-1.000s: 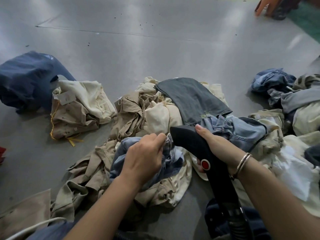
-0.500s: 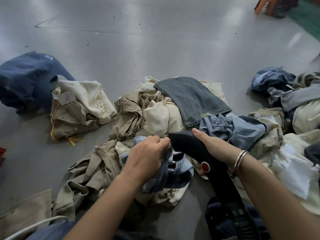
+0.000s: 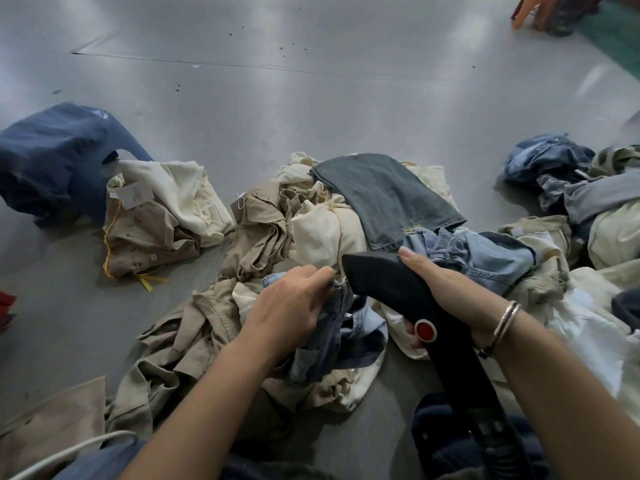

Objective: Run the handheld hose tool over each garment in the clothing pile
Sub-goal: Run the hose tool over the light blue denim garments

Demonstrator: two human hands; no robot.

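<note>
A pile of beige, cream and denim clothing [image 3: 311, 230] lies on the grey floor in front of me. My left hand [image 3: 291, 306] grips a bunched light-blue denim garment [image 3: 339, 344] and holds it up over the pile. My right hand [image 3: 440, 292] grips the black handheld hose tool [image 3: 391, 282], which has a red button on its handle. The tool's wide head points left and touches the denim just beside my left fingers. Its hose runs down toward the bottom edge.
A dark grey jeans leg [image 3: 388, 195] lies on top of the pile. A small tan and cream heap [image 3: 159, 216] and a navy garment [image 3: 52, 161] lie to the left. More denim and cream clothes [image 3: 581, 209] spread on the right. Another person's hand [image 3: 526, 8] shows at top right.
My left hand has pulled the blue denim garment up and bunched it tighter. The tool's head has shifted slightly left and closer to the fabric.
</note>
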